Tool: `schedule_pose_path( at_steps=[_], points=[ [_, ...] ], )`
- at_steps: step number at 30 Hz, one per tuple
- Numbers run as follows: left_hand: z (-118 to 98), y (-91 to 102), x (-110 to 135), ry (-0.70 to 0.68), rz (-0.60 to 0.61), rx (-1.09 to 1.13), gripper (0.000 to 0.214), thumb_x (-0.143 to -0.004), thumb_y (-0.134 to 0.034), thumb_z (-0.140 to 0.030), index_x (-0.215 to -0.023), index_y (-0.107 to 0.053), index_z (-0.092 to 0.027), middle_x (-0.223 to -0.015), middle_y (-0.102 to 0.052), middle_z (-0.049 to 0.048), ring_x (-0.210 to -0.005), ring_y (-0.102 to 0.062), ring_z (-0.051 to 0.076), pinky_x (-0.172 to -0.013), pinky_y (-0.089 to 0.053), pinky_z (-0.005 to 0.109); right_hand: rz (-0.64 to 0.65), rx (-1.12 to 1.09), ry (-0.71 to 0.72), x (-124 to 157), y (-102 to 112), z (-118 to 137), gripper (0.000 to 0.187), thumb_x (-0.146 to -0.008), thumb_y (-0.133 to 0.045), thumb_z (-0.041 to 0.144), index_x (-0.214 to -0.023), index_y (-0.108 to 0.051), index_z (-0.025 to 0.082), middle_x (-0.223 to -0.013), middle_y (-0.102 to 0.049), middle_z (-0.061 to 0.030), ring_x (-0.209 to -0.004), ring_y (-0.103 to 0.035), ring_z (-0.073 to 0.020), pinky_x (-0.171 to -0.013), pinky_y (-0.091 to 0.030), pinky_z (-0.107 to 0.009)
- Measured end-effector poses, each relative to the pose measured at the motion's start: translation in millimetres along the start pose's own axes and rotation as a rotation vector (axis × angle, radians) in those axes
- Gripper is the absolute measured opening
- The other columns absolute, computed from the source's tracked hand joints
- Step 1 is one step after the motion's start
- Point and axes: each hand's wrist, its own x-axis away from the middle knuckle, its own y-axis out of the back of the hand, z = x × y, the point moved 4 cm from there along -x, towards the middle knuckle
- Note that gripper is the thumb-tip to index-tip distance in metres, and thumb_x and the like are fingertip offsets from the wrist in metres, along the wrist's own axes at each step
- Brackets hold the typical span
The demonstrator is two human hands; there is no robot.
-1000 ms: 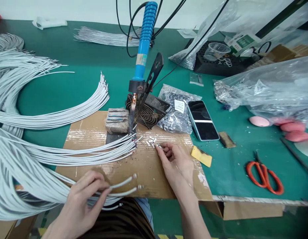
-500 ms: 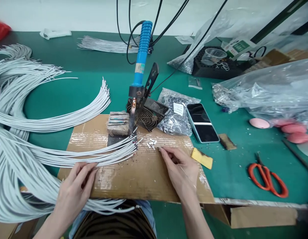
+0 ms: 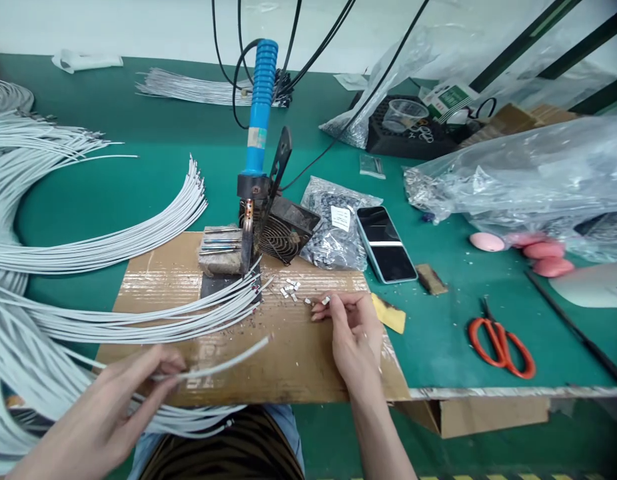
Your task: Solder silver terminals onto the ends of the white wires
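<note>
My left hand [image 3: 138, 387] pinches one white cable [image 3: 233, 362], whose tip points right above the cardboard sheet [image 3: 223, 390]. My right hand [image 3: 353, 327] is closed on a small white piece [image 3: 326, 300] between thumb and fingertip. Just left of those fingers lie several similar small white pieces [image 3: 290, 288]. A bundle of white cables [image 3: 153, 323] rests on the cardboard, its ends below the tip of a blue-handled soldering iron [image 3: 261, 120]. The iron stands upright in a holder beside a grey block [image 3: 219, 252] with thin metal rods on it.
More white cables [image 3: 113, 243] fill the left side. Behind lie a coiled stand [image 3: 277, 239], a bag of dark parts [image 3: 338, 223] and a phone [image 3: 387, 245]. To the right are a yellow sponge [image 3: 389, 313], orange scissors [image 3: 501, 347] and plastic bags [image 3: 528, 173].
My left hand has moved down and left and now holds a single cable apart from the bundle. A small white piece now shows in my right fingertips. The view has shifted slightly right.
</note>
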Motion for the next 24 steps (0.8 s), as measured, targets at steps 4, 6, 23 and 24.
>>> schedule_pose_path(
  at_steps=[4,6,23,24],
  points=[
    [-36,-33.4,-10,0.128,0.425,0.28,0.012,-0.097,-0.066,-0.031,-0.1,-0.077,-0.028,-0.085,-0.077,0.0023,-0.071,-0.071,0.019,-0.065,-0.055,0.023,-0.007,-0.063,-0.044,7,-6,5,0.035,-0.094,-0.07,0.054,-0.084,-0.057,0.023,-0.072,-0.065,0.0014,-0.061,-0.061,-0.0149,-0.059,-0.051,-0.028],
    [-49,-54.6,-17,0.257,0.552,0.464,0.017,-0.1,-0.063,-0.035,-0.094,-0.074,-0.023,-0.076,-0.07,0.0006,-0.057,-0.061,0.013,-0.055,-0.049,0.021,0.023,-0.098,-0.084,12,-11,9,0.035,-0.091,-0.075,0.053,-0.084,-0.058,0.022,-0.069,-0.064,0.0027,-0.058,-0.059,-0.0133,-0.056,-0.05,-0.025],
    [-33,-72.5,-42,0.615,0.15,1.03,0.037,-0.084,-0.081,-0.052,-0.1,-0.076,-0.019,-0.058,-0.037,-0.0105,-0.048,-0.012,0.005,-0.045,-0.007,0.021,0.298,-0.351,-0.364,47,-52,27,0.024,-0.078,-0.089,0.041,-0.08,-0.081,0.018,-0.059,-0.072,-0.0012,-0.044,-0.063,-0.0131,-0.04,-0.058,-0.023],
    [-34,-71.6,-42,0.63,0.145,1.025,0.038,-0.084,-0.081,-0.053,-0.101,-0.077,-0.019,-0.059,-0.037,-0.0101,-0.049,-0.012,0.005,-0.046,-0.007,0.022,0.305,-0.361,-0.372,48,-53,29,0.024,-0.077,-0.09,0.04,-0.08,-0.082,0.018,-0.059,-0.073,-0.0017,-0.045,-0.065,-0.0134,-0.042,-0.059,-0.023]
  ],
)
